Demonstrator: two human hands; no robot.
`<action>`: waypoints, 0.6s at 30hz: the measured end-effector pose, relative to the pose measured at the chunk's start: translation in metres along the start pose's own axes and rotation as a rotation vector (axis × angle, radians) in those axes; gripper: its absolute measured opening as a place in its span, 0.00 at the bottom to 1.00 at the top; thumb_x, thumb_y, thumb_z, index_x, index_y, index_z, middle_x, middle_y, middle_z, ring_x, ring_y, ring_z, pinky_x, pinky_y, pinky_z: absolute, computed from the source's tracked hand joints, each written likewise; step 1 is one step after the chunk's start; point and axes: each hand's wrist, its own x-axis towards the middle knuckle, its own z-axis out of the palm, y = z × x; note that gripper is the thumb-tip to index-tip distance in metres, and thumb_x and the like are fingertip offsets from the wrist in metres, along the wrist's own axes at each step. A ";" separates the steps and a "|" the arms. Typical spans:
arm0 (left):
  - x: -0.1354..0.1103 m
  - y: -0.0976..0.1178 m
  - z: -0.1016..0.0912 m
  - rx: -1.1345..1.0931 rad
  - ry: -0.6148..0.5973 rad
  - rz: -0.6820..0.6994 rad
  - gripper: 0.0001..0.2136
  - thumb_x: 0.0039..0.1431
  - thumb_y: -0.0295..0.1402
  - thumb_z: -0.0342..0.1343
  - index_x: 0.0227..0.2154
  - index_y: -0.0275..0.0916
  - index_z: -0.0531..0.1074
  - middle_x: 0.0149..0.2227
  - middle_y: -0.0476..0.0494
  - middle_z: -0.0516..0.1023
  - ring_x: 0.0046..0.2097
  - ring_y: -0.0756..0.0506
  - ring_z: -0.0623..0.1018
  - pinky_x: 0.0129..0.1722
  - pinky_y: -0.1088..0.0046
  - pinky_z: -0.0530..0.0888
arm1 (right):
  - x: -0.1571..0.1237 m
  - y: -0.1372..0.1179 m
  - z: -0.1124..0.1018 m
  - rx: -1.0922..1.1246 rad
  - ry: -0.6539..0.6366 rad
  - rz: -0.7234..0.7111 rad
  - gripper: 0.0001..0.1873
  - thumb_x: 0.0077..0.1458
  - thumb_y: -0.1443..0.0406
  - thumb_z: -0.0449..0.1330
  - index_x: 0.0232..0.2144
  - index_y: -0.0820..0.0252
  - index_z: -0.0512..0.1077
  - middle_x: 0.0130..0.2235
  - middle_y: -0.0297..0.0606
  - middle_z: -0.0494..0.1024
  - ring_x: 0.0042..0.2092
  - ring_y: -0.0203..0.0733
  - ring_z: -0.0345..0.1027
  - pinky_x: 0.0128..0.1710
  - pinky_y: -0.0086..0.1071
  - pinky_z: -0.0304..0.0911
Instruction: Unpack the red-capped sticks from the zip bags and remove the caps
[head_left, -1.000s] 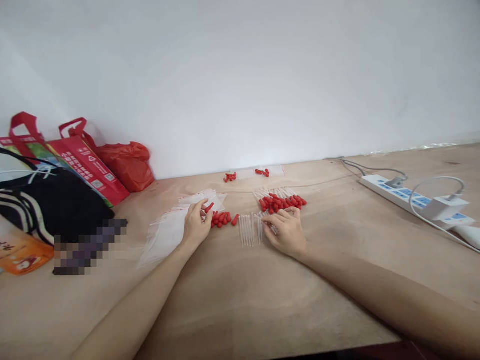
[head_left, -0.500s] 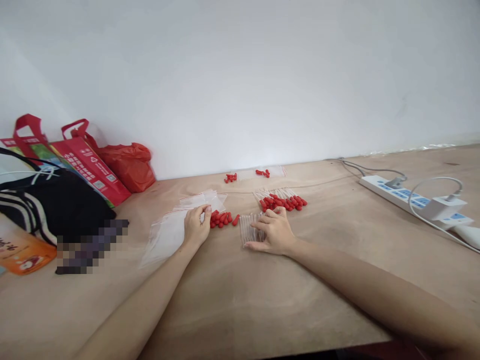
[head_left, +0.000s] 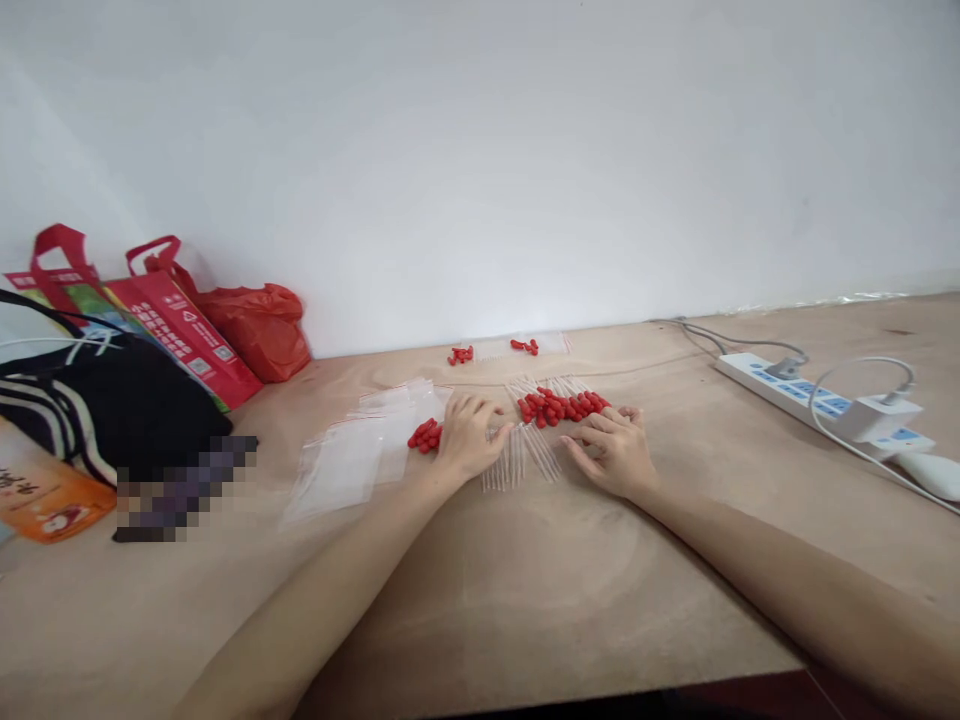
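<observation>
My left hand (head_left: 466,435) lies on the wooden table (head_left: 525,580) with its fingers spread flat, resting over a small heap of red rubber caps (head_left: 424,436) and touching a row of clear thin tubes (head_left: 514,462). My right hand (head_left: 613,448) rests open just right of those tubes, fingertips near them. Beyond both hands lies a bigger pile of red caps on clear tubes (head_left: 562,405). A stack of clear zip bags (head_left: 360,450) sits left of my left hand.
Red shopping bags (head_left: 180,320) and a black striped bag (head_left: 97,405) stand at the left by the wall. A white power strip with cables (head_left: 825,405) lies at the right. Two small bags with red caps (head_left: 499,347) lie near the wall.
My left hand has left the zip bags and moved right onto the red caps and tubes. My right hand shifted right, off the tube row, which is now uncovered.
</observation>
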 end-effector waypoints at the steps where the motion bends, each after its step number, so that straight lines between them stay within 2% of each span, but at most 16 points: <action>1: 0.009 0.005 0.007 -0.018 -0.018 -0.002 0.06 0.49 0.35 0.54 0.30 0.39 0.68 0.34 0.45 0.72 0.41 0.42 0.69 0.41 0.63 0.65 | 0.000 0.002 -0.001 -0.003 0.003 0.013 0.13 0.51 0.62 0.54 0.18 0.58 0.71 0.20 0.32 0.70 0.27 0.33 0.57 0.38 0.36 0.43; 5: 0.039 0.017 0.034 -0.102 -0.119 -0.006 0.09 0.47 0.30 0.54 0.34 0.38 0.67 0.36 0.43 0.71 0.41 0.43 0.69 0.41 0.65 0.67 | 0.003 0.003 -0.002 0.007 0.022 0.038 0.12 0.51 0.63 0.54 0.19 0.58 0.72 0.20 0.31 0.69 0.27 0.32 0.57 0.39 0.35 0.43; 10: 0.053 0.021 0.051 -0.131 -0.129 0.026 0.05 0.47 0.26 0.52 0.29 0.38 0.67 0.34 0.43 0.69 0.37 0.45 0.71 0.36 0.69 0.69 | 0.006 0.001 0.000 0.022 0.008 0.035 0.12 0.51 0.63 0.54 0.20 0.57 0.72 0.20 0.31 0.69 0.27 0.32 0.58 0.39 0.35 0.43; 13: 0.050 0.023 0.044 -0.165 -0.083 0.042 0.04 0.50 0.26 0.49 0.30 0.37 0.67 0.35 0.44 0.69 0.37 0.47 0.71 0.38 0.70 0.69 | 0.006 0.001 0.001 0.029 0.011 0.036 0.12 0.51 0.62 0.54 0.20 0.57 0.72 0.20 0.31 0.69 0.27 0.33 0.58 0.39 0.35 0.44; 16: 0.036 0.021 0.026 -0.266 0.070 0.073 0.05 0.50 0.24 0.48 0.31 0.37 0.66 0.34 0.45 0.69 0.38 0.48 0.71 0.39 0.71 0.70 | 0.005 0.003 0.001 0.054 0.003 0.039 0.11 0.52 0.62 0.53 0.22 0.57 0.72 0.21 0.31 0.69 0.27 0.32 0.59 0.39 0.35 0.45; 18: 0.018 0.016 0.011 -0.319 0.168 0.074 0.05 0.50 0.24 0.49 0.30 0.38 0.66 0.32 0.46 0.70 0.36 0.48 0.71 0.37 0.71 0.70 | 0.004 0.003 0.003 0.072 -0.018 0.035 0.09 0.52 0.62 0.53 0.27 0.56 0.73 0.25 0.33 0.71 0.30 0.34 0.60 0.39 0.35 0.47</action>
